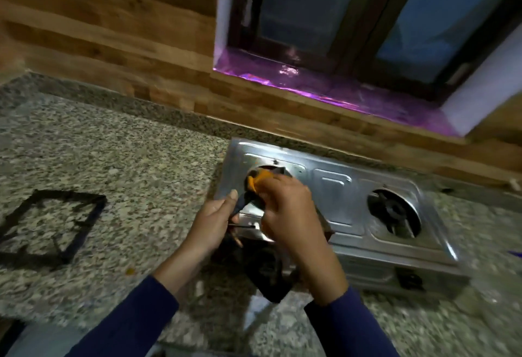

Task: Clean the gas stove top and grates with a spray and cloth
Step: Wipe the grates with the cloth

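Granite desk [127, 145] carries the steel stove [336, 195]: rigid and slick, so brace it. Loose grate [72, 194] lies left of it; probably stiff and heavy, lift by the frame. Your left hand [214, 221] curls on what looks like a second grate [268, 272]. Your right hand [288, 210] bunches the soft orange cloth [255, 180] at the left burner well.

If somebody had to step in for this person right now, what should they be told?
Left hand grips what looks like a dark grate at the stove front.
Right hand pinches the orange cloth at the left burner hole.
Second grate lies on the counter.
Both grates are off; no spray in view.
Left, probably: wiping top and grates, refitting them.
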### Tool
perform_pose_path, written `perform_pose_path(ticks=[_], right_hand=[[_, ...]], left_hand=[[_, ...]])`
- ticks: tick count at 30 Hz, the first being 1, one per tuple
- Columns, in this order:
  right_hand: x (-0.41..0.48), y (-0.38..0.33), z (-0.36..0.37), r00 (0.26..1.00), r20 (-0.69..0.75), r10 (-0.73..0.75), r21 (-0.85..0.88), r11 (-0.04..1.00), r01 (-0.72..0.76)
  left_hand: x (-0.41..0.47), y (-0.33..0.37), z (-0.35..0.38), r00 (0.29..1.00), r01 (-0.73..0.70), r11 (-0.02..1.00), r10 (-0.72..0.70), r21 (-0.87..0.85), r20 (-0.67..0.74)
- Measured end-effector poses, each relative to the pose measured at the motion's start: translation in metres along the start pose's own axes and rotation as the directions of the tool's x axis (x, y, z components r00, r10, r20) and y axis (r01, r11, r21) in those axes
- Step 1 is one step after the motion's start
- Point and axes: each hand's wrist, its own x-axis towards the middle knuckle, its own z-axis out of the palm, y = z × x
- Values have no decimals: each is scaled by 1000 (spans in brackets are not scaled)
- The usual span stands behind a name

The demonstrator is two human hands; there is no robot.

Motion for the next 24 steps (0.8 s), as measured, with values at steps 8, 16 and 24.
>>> perform_pose_path(ticks=[8,16,24], right_hand=[[-88,87,-57,992,-87,-94,107,989,103],[-176,201,-139,938,153,310,124,936,-329],[-277,324,-95,577,71,813,102,570,-815]], left_hand=[[-17,34,147,996,-77,996,74,55,55],[-36,10,244,992,75,986,-88,147,88],[-40,8,286,992,109,986,-101,124,-71]])
